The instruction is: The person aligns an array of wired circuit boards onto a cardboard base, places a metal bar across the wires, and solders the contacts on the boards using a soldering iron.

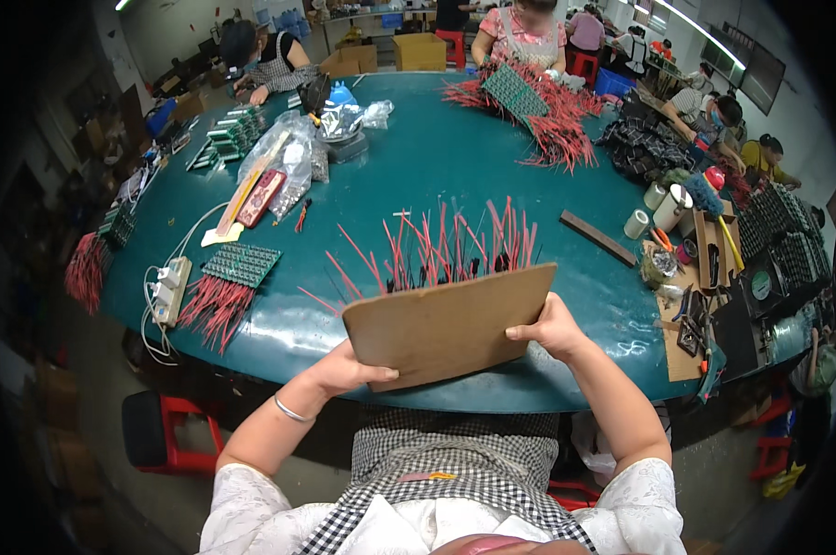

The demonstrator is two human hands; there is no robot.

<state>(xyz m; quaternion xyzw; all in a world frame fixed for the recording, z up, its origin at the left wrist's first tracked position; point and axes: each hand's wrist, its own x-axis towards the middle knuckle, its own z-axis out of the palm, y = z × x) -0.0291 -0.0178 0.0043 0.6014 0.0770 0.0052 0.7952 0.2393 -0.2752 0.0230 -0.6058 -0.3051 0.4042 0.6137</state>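
A flat brown board [450,324] is tilted up in front of me, over the near edge of the green table. My left hand [351,367] grips its left end, thumb on the near face and fingers hidden behind. At the right end my right hand [552,328] holds it the same way. Red and black wires [436,245] stick up in a row beyond the board's far edge. What they are fixed to is hidden behind the board.
Left lie a green circuit panel [242,265] with red wires, a power strip [168,291] and a red-cased phone [262,198]. A dark bar [597,238], tape rolls [672,208] and tools [691,324] are right. Across the table [399,157], co-workers sit near wired panels [518,92].
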